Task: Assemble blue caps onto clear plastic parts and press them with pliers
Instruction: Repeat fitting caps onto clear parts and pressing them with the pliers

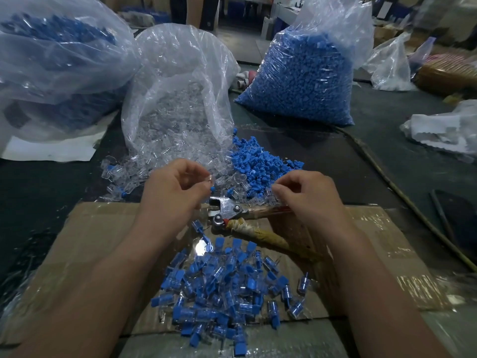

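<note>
three big bags stand at the back of the dark surface [335,151]: a left bag [59,60] with blue showing through it, a middle bag of clear parts [175,99], and a bag of blue caps [296,81] on the right, all well filled, so by my reckoning most of the work is left. nearer lies a sheet of cardboard [90,241], and on it a heap of finished pieces [227,288], clear bodies with blue caps on, several dozen at a guess. beyond its far edge sit loose clear parts [129,174] and loose blue caps [258,161], touching side by side. the pliers [227,206] lie on the cardboard between the hands, one handle running under the right wrist. the hands are apart. the left hand [170,187] pinches a single clear part [210,178] just above the pliers. the right hand [309,195] curls its fingers at the edge of the loose caps; whether it has one i cannot tell. this piece looks not yet capped or pressed.
</note>
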Demonstrator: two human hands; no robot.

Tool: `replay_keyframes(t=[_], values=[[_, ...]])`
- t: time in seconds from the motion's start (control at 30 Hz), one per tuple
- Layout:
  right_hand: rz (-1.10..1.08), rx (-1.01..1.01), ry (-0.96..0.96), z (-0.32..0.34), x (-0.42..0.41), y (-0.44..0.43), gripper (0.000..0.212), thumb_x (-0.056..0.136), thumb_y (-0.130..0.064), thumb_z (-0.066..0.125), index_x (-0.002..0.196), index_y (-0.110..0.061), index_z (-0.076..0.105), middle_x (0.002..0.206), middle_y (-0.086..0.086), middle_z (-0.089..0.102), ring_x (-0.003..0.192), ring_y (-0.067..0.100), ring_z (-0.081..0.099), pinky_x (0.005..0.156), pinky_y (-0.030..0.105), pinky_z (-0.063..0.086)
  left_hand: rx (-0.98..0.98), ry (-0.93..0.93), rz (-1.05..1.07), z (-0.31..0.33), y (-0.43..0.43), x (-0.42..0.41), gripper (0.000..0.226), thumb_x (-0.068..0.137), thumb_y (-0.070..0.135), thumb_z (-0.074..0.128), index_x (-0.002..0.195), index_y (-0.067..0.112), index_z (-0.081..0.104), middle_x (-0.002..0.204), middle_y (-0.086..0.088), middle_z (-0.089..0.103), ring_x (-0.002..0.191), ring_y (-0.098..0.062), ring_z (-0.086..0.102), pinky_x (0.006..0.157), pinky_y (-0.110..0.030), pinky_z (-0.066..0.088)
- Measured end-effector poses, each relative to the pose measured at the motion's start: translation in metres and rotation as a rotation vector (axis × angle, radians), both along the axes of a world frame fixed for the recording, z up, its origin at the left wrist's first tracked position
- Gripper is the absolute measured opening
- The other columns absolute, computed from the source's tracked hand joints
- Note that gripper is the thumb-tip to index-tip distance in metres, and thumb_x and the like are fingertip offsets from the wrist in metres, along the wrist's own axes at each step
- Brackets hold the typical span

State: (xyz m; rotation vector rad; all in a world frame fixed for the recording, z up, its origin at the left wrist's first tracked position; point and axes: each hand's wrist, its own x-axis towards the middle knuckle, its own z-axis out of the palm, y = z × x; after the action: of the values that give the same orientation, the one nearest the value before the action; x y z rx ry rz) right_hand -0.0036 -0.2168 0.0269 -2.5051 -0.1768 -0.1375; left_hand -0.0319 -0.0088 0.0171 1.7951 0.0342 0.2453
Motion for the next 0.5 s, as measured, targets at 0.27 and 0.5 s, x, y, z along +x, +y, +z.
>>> replay_keyframes(t=[0.27, 0.5], values=[[0.044, -0.163, -0.073, -0.018, 0.016, 0.01, 0.025, 0.089, -0.016, 0.057, 0.113, -0.02, 0.065, 0.114, -0.002, 0.059, 0.103, 0.011, 0.049, 0.088, 0.021, 0.033, -0.05, 0.028, -0.055, 0.0, -0.004, -0.003, 0.028, 0.075, 0.003, 0.069, 0.064, 0.029, 0.066, 0.079, 0.007, 0.069, 0.068, -0.012, 0.066, 0.057, -0.021, 0.053], [0.107, -0.246, -0.021, -0.021, 0.019, 0.017, 0.033, 0.088, -0.029, 0.058, 0.12, -0.021, 0.06, 0.122, -0.002, 0.053, 0.112, 0.015, 0.044, 0.097, 0.033, 0.036, -0.052, 0.039, -0.065, 0.002, -0.007, -0.005, 0.017, 0.074, 0.002, 0.068, 0.07, 0.019, 0.064, 0.072, 0.005, 0.068, 0.061, -0.006, 0.063, 0.054, -0.015, 0.051]])
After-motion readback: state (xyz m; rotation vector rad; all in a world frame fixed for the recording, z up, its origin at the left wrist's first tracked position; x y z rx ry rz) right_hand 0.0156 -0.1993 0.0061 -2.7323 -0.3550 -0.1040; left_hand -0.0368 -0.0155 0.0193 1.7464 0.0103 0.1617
